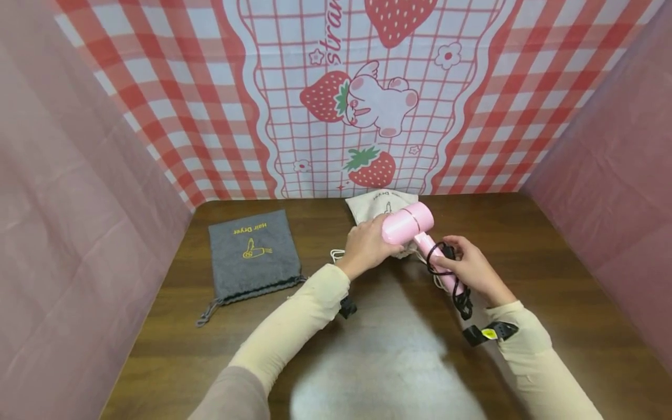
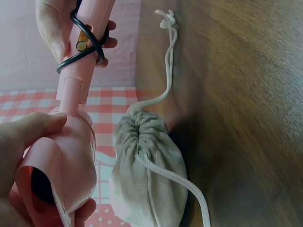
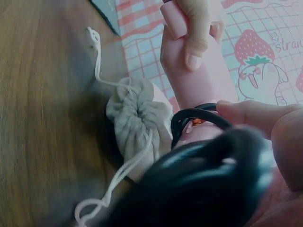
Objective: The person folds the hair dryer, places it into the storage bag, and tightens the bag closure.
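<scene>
Left hand [image 1: 369,242] and right hand [image 1: 467,265] grip one hair dryer [image 1: 406,224]. One grey bag [image 1: 255,256] and one white bag [image 1: 370,205] sit nearby.

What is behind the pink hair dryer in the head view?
A pale drawstring pouch, its far end and some print showing, with strawberry cloth beyond. The pink hair dryer and left grip cover much of the pouch, so that part cannot be seen.

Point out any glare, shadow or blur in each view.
Head view: pale glare on the wooden table, near the front middle; left wrist view: dark shadow beside the drawstring bag, with the pink hair dryer fairly clear; right wrist view: the black cord bundle in the foreground badly out of focus, the bag behind it sharper.
</scene>
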`<state>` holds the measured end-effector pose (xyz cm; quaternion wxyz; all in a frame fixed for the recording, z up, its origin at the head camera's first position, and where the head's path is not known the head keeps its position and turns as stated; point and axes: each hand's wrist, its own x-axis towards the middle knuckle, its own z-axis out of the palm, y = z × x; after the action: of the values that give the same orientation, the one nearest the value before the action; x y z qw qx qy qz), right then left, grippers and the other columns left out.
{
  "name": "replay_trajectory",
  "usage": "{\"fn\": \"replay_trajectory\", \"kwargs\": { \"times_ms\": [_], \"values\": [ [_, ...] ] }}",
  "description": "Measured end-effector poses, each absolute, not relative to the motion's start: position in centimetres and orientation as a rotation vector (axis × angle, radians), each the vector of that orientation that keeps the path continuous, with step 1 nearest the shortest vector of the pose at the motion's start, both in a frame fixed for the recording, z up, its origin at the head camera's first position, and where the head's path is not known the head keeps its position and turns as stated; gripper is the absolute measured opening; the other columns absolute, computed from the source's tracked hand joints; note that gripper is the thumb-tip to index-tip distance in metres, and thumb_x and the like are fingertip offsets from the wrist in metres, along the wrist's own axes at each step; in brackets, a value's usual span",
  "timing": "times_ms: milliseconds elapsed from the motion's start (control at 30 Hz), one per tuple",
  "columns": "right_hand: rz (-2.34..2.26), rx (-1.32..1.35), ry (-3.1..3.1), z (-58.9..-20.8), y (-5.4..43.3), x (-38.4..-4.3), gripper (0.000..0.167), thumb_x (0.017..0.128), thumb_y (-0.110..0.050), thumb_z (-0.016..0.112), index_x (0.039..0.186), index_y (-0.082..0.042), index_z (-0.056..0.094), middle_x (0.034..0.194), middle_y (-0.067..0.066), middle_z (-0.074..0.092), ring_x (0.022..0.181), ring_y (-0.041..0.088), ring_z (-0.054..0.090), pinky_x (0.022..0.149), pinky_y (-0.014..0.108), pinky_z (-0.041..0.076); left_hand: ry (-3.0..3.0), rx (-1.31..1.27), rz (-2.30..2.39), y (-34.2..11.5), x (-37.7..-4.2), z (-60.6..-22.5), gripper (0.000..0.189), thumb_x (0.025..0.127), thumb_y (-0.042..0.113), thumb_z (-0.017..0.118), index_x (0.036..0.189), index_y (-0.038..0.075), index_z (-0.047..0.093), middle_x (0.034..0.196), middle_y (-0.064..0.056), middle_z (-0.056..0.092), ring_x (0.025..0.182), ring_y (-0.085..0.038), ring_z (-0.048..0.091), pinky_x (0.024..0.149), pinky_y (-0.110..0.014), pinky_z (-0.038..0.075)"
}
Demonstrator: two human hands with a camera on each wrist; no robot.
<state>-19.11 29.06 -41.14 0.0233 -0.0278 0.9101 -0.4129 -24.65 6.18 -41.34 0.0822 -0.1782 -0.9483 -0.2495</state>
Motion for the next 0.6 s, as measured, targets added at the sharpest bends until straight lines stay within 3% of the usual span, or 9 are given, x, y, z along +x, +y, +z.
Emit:
{"fn": "replay_trajectory", "kwargs": {
  "times_ms": [167, 267, 467, 600],
  "values": [
    [-1.311, -0.074, 2.761, -41.3, 28.3, -19.4, 0.064, 0.09, -0.026, 0.068, 0.136, 0.009, 0.041, 0.12, 0.03, 0.059, 0.091, 0.01, 0.056, 0.073, 0.019, 0.046, -2.833, -0.485, -0.807, 4.9, -24.6, -41.3, 0.077, 0.074, 0.049, 0.079, 0.136, 0.013, 0.052, 0.12, -0.007, 0.068, 0.103, -0.024, 0.066, 0.087, -0.04, 0.051],
    [-1.345, -0.058, 2.692, -41.5, 28.0, -19.4, 0.064, 0.091, -0.029, 0.066, 0.136, 0.01, 0.041, 0.116, 0.028, 0.061, 0.085, 0.006, 0.055, 0.068, 0.021, 0.049, -2.825, -0.453, -0.839, 4.2, -24.4, -41.3, 0.077, 0.073, 0.048, 0.08, 0.136, 0.014, 0.052, 0.119, -0.006, 0.069, 0.103, -0.024, 0.066, 0.087, -0.041, 0.05],
    [-1.478, -0.003, 2.461, -41.9, 27.0, -19.4, 0.059, 0.095, -0.036, 0.061, 0.129, 0.009, 0.043, 0.092, 0.01, 0.066, 0.073, 0.009, 0.062, 0.064, 0.024, 0.052, -2.822, -0.397, -0.865, 2.8, -23.8, -41.3, 0.074, 0.073, 0.047, 0.081, 0.135, 0.016, 0.053, 0.117, -0.006, 0.069, 0.102, -0.024, 0.065, 0.086, -0.041, 0.05],
    [-1.62, 0.005, 2.267, -42.0, 26.1, -19.4, 0.049, 0.097, -0.033, 0.059, 0.121, 0.007, 0.045, 0.078, 0.007, 0.07, 0.068, 0.015, 0.069, 0.061, 0.029, 0.056, -2.805, -0.378, -0.837, 1.8, -23.6, -41.0, 0.077, 0.072, 0.047, 0.081, 0.135, 0.014, 0.053, 0.116, -0.008, 0.069, 0.102, -0.026, 0.066, 0.085, -0.042, 0.051]
  ]
}}
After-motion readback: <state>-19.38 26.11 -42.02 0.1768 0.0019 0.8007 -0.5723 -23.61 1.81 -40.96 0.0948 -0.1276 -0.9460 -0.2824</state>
